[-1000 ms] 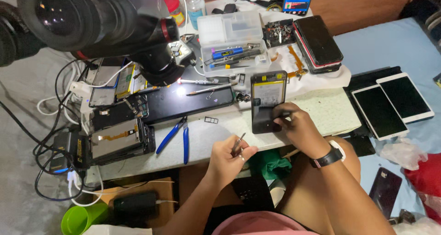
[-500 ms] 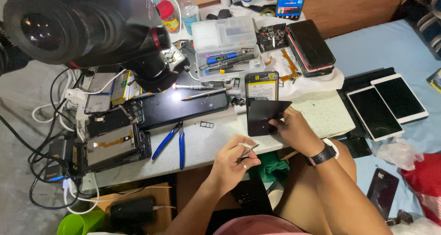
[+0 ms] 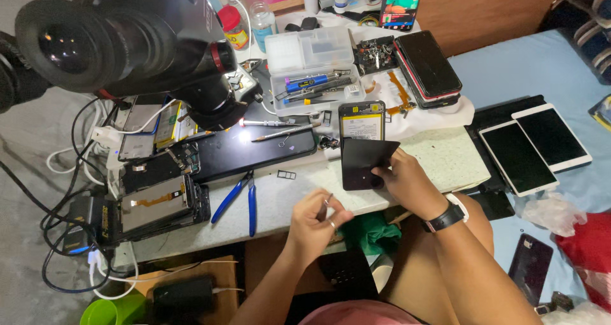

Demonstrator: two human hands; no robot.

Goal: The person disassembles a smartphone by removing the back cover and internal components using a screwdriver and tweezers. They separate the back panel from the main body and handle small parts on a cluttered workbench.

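Right grip [image 3: 407, 182] lifting black panel [image 3: 363, 163], now tilted

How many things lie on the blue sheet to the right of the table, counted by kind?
White tablets: 2
Dark phone: 1
Red cloth: 1
Clear plastic bag: 1
Total: 5

The right hand holds the black back cover; the left hand pinches tweezers.
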